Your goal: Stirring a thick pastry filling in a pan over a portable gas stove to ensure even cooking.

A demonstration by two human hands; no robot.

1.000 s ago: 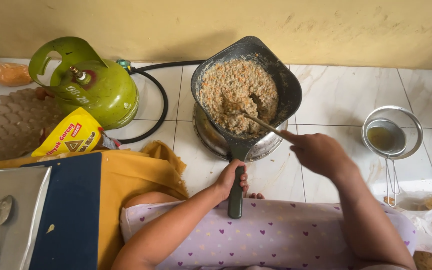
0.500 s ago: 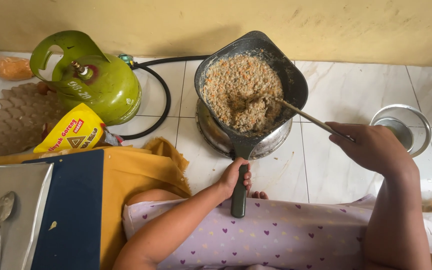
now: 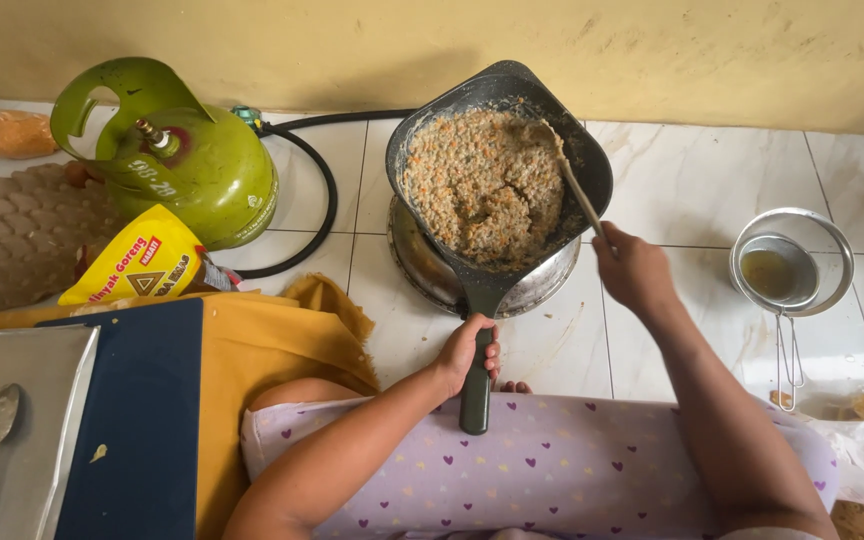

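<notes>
Since a moment ago the right hand (image 3: 634, 272) has swung its spoon (image 3: 574, 188) to the pan's (image 3: 592, 165) far rim, fingers clenched, probably firmly, while the left hand (image 3: 464, 350) grips the stiff handle (image 3: 475, 392), steadying the heavy pan over the burner (image 3: 422, 270).

**Setting: tiled floor against a yellow wall**

Wall: plain yellow-ochre plastered wall (image 3: 252, 45) across the top of the view, mottled and scuffed, paler patches toward the right. No windows in view.

Floor: glossy white square ceramic floor tiles (image 3: 692, 170) with faint grey marbling and thin dark grout lines, meeting the wall along a straight edge. Smears and a few crumbs mark the tiles near the middle.

Light: soft, even daylight, source out of view; weak shadows, dull sheen on the tiles.
</notes>
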